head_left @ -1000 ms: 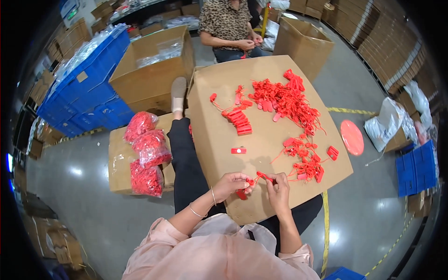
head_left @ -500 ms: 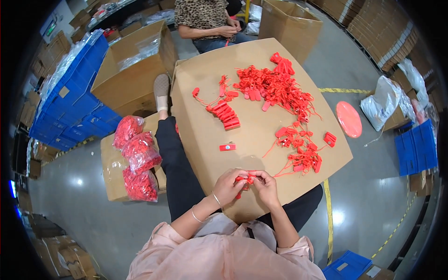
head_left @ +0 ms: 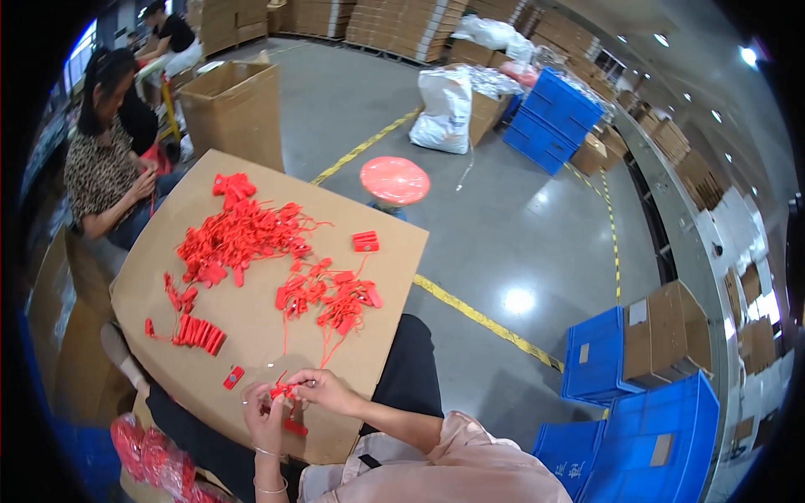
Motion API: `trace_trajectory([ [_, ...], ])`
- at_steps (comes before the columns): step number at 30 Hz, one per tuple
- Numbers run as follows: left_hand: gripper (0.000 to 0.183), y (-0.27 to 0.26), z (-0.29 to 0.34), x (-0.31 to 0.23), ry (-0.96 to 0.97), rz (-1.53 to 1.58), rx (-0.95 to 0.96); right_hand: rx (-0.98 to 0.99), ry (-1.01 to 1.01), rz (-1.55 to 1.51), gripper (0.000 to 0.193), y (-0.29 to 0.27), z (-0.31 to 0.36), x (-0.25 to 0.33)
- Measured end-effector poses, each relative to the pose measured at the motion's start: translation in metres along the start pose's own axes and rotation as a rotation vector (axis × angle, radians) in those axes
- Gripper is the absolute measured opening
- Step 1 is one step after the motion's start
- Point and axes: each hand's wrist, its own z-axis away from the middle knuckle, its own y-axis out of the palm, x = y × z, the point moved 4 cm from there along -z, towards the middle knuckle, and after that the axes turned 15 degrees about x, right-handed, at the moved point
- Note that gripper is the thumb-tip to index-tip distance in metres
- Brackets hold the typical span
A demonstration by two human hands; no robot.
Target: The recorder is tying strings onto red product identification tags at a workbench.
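My left hand (head_left: 263, 417) and my right hand (head_left: 329, 392) meet at the near edge of a cardboard-topped table (head_left: 251, 310). Fingertips of both pinch a bunched red cord (head_left: 283, 391). Below them a small red plastic piece (head_left: 295, 427) hangs beside the left hand; its attachment is hard to make out. A single red block with a round silvery spot (head_left: 234, 377) lies just beyond the left hand. Farther left is a row of red blocks (head_left: 199, 334). Past my hands lie a small heap of corded red pieces (head_left: 335, 302) and a larger tangled pile (head_left: 243, 243).
Another person (head_left: 113, 168) works with red cord at the table's far left. A round red-topped stool (head_left: 395, 181) stands by the right edge. Bagged red pieces (head_left: 159, 453) lie at lower left. Blue crates (head_left: 662, 436) stand at right; a tall carton (head_left: 235, 113) is behind the table.
The view has swung to the right, bringing more floor and crates into sight. My hands still pinch the red cord together, and a red piece now hangs more plainly below them.
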Motion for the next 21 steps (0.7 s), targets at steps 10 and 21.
trace_trajectory([
  [10, 0.015, -0.003, -0.002, 0.006, -0.225, 0.403, 0.289, 0.127, -0.061, -0.029, 0.019, 0.011, -0.001, 0.013],
  [21, 0.011, -0.026, -0.001, 0.023, -0.219, 0.483, 0.047, 0.083, -0.015, 0.834, 0.029, 0.023, 0.008, 0.007],
])
